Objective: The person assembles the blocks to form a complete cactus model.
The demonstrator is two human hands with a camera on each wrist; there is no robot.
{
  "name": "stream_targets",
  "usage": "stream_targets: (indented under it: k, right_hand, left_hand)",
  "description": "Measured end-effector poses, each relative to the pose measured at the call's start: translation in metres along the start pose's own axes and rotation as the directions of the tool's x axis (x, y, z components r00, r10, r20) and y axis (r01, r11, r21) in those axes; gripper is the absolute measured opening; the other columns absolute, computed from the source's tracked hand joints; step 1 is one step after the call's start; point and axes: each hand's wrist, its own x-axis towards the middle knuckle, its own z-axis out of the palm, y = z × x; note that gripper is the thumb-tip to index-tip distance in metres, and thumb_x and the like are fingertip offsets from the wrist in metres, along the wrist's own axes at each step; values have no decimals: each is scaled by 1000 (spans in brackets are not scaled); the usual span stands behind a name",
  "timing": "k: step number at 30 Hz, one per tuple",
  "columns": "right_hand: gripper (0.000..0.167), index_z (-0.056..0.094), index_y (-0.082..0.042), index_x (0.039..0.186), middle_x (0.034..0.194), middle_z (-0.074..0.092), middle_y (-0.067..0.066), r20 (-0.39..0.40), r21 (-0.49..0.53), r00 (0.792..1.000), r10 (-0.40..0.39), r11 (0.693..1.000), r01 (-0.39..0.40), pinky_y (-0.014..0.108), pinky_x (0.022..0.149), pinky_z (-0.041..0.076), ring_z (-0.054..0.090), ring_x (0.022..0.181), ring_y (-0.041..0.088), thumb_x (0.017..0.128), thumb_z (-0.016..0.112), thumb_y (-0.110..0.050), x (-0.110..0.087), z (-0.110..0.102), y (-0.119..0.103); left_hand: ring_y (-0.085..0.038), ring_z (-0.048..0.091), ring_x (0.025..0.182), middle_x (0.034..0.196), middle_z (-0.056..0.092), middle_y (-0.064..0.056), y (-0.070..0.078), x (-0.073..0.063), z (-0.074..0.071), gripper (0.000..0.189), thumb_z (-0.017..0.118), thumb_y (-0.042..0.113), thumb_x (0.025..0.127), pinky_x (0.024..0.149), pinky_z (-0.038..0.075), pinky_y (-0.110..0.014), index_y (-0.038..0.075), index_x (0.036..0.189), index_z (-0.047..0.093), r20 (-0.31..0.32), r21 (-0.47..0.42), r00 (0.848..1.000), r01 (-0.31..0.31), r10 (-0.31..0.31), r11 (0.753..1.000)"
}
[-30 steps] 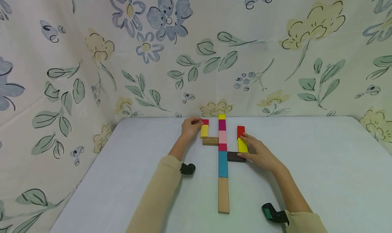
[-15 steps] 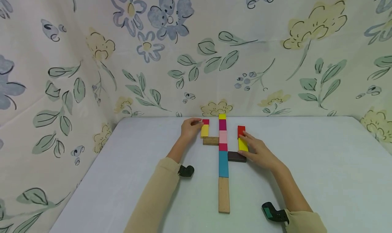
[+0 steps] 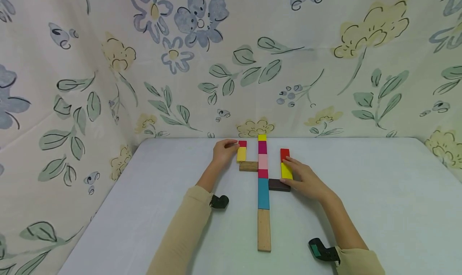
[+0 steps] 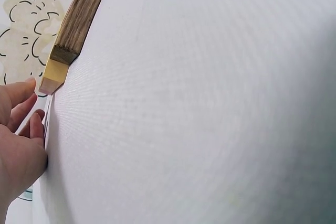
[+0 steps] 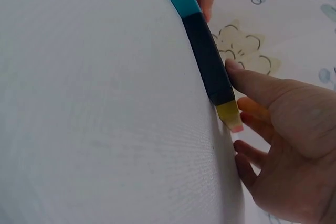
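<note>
Flat coloured blocks lie on the white table, several of them end to end in a long column with a blue block (image 3: 263,193) in it. My left hand (image 3: 223,152) touches the outer side of a short arm made of a yellow block (image 3: 241,154) and a crimson block (image 3: 242,143). A brown wooden block (image 3: 248,166) joins that arm to the column. On the other side, fingertips of my right hand (image 3: 306,180) rest by a red block (image 3: 284,154) and a yellow block (image 3: 286,171). Its thumb lies at a dark block (image 3: 279,185) beside the column.
A plain wooden block (image 3: 264,231) forms the near end of the column. A small yellow block (image 3: 262,137) tops the far end, close to the floral cloth (image 3: 216,66) behind the table. Black wrist cameras (image 3: 219,202) stick out from both sleeves.
The right fingertips shift very slightly along the red block. Otherwise the hands and blocks stay in place, apart from a small shift of the head view.
</note>
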Motion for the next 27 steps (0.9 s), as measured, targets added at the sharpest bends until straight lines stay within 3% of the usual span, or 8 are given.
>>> stream_targets:
  k: [16,20,27]
  right_hand:
    - [69,45,5,156,166,34,29,-6,23,1000,-19,1000,19,73,119,30,27,153,54,100,72,-26,0,0,2]
    - [69,45,5,156,166,34,29,-5,29,1000,-19,999,19,72,118,31,27,153,54,100,72,-25,0,-1,2]
    - [70,45,5,156,166,34,29,-2,37,1000,-12,999,12,72,117,33,26,153,54,99,73,-24,1,0,2]
  left_hand:
    - [-31,57,129,137,65,-15,-2,2,-2,30,68,17,104,115,49,-40,3,130,72,3,-24,1000,0,0,1000]
    - [-31,58,130,138,66,-16,-3,3,-2,29,68,16,104,116,48,-40,1,129,72,8,-20,1000,-21,21,1000]
    - [-30,57,132,140,64,-14,-6,4,-3,30,68,18,104,117,48,-39,4,131,72,18,-17,1000,0,1,1000]
